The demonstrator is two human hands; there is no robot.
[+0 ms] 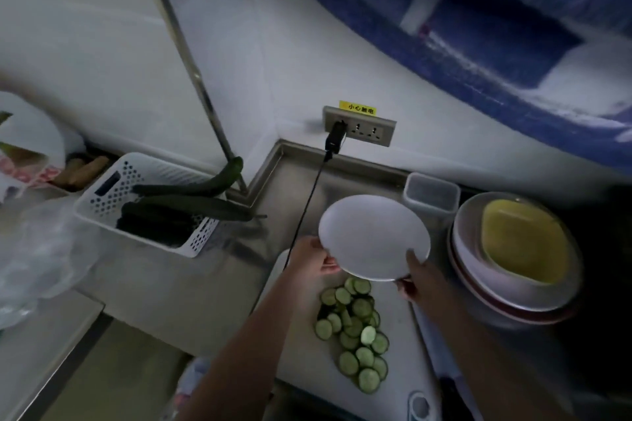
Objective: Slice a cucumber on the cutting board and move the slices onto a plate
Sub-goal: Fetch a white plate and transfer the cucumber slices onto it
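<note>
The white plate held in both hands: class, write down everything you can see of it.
The white plate is round, plain and smooth, with a shallow rim; its material cannot be told. Nothing lies on it. It is held tilted in the air over the far end of the cutting board, above the cucumber slices. The left hand grips its left edge and the right hand its lower right edge, thumb on the rim. Nothing else touches it.

I see dim light, white walls (102, 44) meeting in a corner, a socket (359, 126), a steel desk (342, 181).
</note>
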